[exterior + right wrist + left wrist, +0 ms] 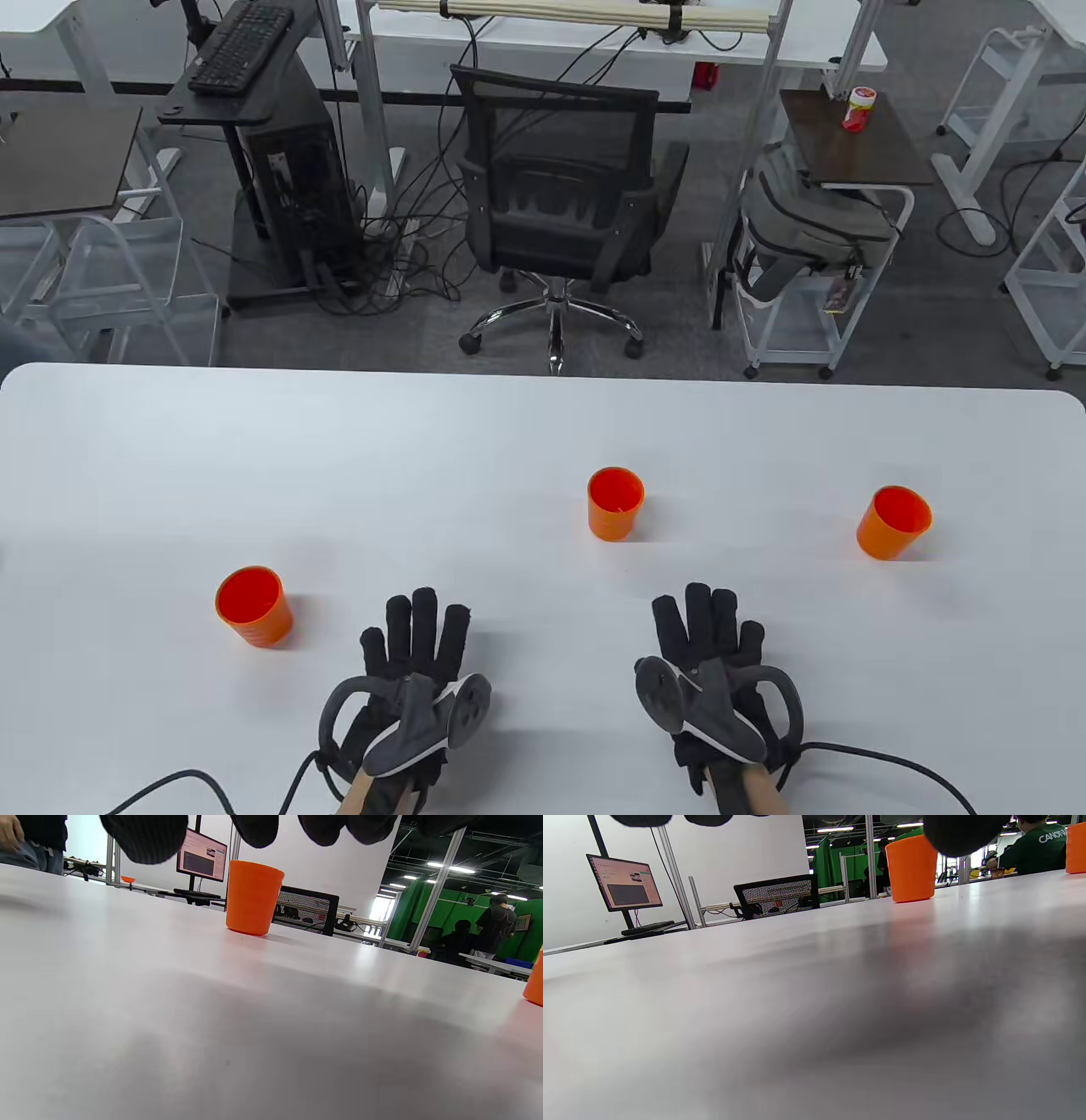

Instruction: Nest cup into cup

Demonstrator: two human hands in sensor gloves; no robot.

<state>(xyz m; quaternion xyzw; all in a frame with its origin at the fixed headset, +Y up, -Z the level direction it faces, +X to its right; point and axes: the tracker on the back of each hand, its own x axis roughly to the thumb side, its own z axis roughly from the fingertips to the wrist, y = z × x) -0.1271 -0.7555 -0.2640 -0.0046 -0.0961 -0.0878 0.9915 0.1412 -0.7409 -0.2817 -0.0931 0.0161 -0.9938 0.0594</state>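
Note:
Three orange cups stand upright and apart on the white table [509, 424]: a left cup [253, 606], a middle cup [615, 503] and a right cup [893, 521]. My left hand [416, 632] lies flat on the table with fingers stretched out, empty, to the right of the left cup. My right hand [708, 624] lies flat and empty, nearer than the middle cup. The left wrist view shows the middle cup [911, 868] and the right cup's edge [1076, 846]. The right wrist view shows the middle cup [253, 897] and the right cup's edge [536, 984].
Beyond the table's far edge stand a black office chair [564, 195], a computer cart [271, 161] and a small trolley with a backpack [806, 221]. Cables [170, 785] run from both gloves off the near edge.

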